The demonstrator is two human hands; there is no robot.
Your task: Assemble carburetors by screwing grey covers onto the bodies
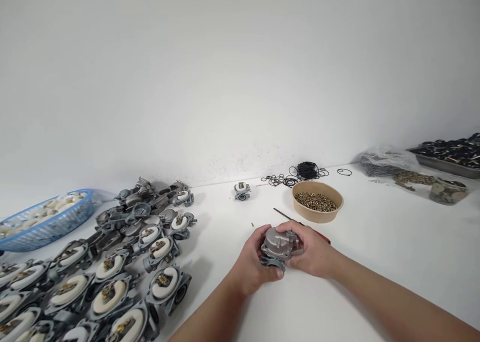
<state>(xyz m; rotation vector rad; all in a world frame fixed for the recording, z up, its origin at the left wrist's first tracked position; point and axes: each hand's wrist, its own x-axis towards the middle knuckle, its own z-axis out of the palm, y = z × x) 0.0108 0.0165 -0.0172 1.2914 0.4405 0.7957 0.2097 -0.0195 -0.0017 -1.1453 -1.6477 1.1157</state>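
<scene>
A grey metal carburetor [278,244] with a domed float bowl on top is held between both hands, just over the white table. My left hand [252,262] wraps its left side, with the thumb along the lower front. On the other side my right hand [313,251] grips it, fingers over the top edge of the bowl. A screwdriver [284,214] lies behind, its red handle partly hidden by my right hand. A small screw [252,224] rests on the table beyond my left hand.
Many open carburetors [108,297] with white floats crowd the left, beside a blue basket [80,217] of white floats. One carburetor [242,191] stands apart. A tan bowl [336,212] holds screws. Black O-rings [307,170], plastic bags [390,157] and a metal tray [446,165] lie along the back.
</scene>
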